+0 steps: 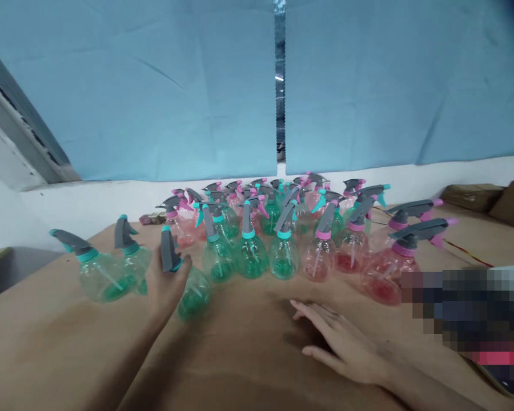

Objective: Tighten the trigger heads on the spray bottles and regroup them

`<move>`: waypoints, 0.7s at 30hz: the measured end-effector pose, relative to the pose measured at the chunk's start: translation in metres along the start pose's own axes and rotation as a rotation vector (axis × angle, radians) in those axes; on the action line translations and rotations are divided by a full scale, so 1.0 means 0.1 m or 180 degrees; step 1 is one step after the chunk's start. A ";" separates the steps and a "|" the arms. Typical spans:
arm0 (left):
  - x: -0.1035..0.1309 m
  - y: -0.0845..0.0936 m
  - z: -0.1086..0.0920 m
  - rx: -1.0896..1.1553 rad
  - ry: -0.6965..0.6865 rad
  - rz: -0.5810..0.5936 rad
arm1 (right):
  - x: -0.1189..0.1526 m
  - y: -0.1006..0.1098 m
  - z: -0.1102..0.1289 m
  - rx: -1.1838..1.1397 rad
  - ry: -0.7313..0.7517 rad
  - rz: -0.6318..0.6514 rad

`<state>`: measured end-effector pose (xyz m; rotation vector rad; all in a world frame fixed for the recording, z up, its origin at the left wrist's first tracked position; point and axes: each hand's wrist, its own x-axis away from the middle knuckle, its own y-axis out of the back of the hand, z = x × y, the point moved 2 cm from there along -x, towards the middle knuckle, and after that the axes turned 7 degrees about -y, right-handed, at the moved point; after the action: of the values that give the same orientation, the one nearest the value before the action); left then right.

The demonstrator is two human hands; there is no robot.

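Observation:
My left hand (167, 285) is wrapped round the neck of a green spray bottle (195, 297) with a grey and teal trigger head; the bottle leans, its base toward the right. Two more green bottles, one of them a tilted spray bottle (105, 277), stand left of that hand. My right hand (338, 339) hovers low over the table, fingers spread and nothing in it. In front of it are a green bottle (284, 257) and a pink bottle (319, 260). A larger pink bottle (389, 274) with a pink-tipped trigger lies to the right.
Several more pink and green spray bottles crowd the back of the brown table (240, 348). Cardboard boxes (471, 196) sit at the back right, near a thin red-yellow cord. A pixelated area covers a dark device at the right edge. Blue sheeting (175, 91) hangs behind.

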<state>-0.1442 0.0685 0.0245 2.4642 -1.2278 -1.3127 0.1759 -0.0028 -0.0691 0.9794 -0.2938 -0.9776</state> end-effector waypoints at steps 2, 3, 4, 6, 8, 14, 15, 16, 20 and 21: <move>-0.11 -0.05 0.02 -0.0238 -0.0055 -0.0041 | -0.01 0.02 0.01 -0.0013 0.0006 0.0026; -0.16 -0.07 0.03 -0.0328 -0.0095 -0.0059 | -0.01 0.02 0.02 -0.0025 0.0010 0.0037; -0.21 -0.09 0.04 -0.0397 -0.0139 -0.0050 | -0.02 0.03 0.03 -0.0037 0.0010 0.0044; -0.28 -0.12 0.08 -0.0486 -0.0216 -0.0026 | -0.02 0.05 0.04 -0.0064 0.0004 0.0038; -0.33 -0.15 0.12 -0.0523 -0.0252 -0.0035 | -0.02 0.05 0.05 -0.0082 -0.0009 0.0041; -0.42 -0.20 0.26 -0.0499 -0.0427 -0.0112 | -0.02 0.04 0.04 -0.0056 -0.0035 0.0048; -0.43 -0.21 0.29 -0.0484 -0.0489 -0.0087 | -0.02 0.03 0.04 -0.0056 -0.0035 0.0055; -0.44 -0.21 0.31 -0.0459 -0.0550 -0.0079 | -0.02 0.03 0.04 -0.0059 -0.0033 0.0067; -0.48 -0.25 0.43 -0.0251 -0.0807 -0.0151 | -0.02 0.03 0.02 -0.0075 -0.0030 0.0104; -0.49 -0.26 0.45 -0.0136 -0.0858 -0.0145 | -0.01 0.02 0.01 -0.0078 -0.0036 0.0110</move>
<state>-0.1763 0.1321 0.0176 2.3575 -1.1852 -1.7101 0.1756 -0.0020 -0.0662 0.9440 -0.3066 -0.9536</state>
